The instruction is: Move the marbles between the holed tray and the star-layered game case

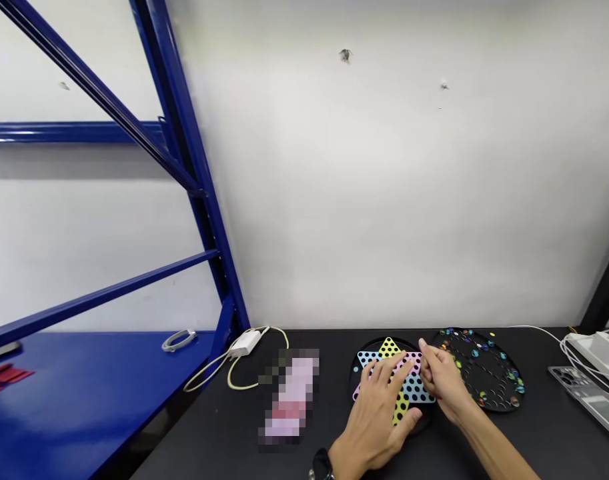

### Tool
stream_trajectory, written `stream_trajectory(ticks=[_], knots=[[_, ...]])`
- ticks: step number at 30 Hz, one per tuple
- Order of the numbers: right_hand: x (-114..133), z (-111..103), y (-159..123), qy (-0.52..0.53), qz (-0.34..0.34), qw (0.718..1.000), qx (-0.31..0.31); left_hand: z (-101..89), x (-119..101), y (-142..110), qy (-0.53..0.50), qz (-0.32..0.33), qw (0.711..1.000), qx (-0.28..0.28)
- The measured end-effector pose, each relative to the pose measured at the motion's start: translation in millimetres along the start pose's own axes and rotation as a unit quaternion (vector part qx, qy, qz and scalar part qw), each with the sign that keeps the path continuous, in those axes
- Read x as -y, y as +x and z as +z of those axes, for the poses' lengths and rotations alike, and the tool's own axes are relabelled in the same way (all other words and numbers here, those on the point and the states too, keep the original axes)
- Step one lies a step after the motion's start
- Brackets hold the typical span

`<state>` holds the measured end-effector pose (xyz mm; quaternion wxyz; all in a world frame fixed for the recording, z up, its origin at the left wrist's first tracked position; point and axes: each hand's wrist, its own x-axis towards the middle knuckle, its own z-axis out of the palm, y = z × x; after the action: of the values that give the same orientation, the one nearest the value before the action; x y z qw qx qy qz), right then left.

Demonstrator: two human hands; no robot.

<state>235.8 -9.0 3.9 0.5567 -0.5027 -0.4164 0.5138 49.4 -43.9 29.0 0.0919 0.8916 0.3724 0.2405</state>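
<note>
A star-shaped Chinese checkers board in yellow, pink and light blue, dotted with holes, lies on a round black base. Over its middle, my left hand rests with fingers stretched out and partly hides it. At the star's right edge is my right hand, its fingers curled and thumb raised. Whatever those fingers may hold is hidden. Just behind my right hand sits a round black tray with coloured marbles around its rim.
A pixelated pink item lies left of the board on the black table. Behind it are a white adapter and cable. A blue rack stands at left. At right are a grey flat device and a white power strip.
</note>
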Motion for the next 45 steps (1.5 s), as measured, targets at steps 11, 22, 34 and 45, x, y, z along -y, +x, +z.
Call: stream_trajectory(ticks=[11,22,34,45], knots=[[-19,-95,32,-0.64,-0.098,0.748,-0.147,6.1,32,-2,0.063,-0.043,0.995,-0.072],[-15,-18,-33,-0.527,-0.289,0.793,0.098,1.9,35,-9,-0.03,-0.041,0.995,0.087],[-37,-22,-44,-0.54,-0.308,0.766,0.162,32.1,40,-19,0.09,0.049,0.991,0.09],[-16,-27,-37,-0.51,-0.304,0.801,0.078,17.9,26,-14,0.054,0.025,0.996,0.061]])
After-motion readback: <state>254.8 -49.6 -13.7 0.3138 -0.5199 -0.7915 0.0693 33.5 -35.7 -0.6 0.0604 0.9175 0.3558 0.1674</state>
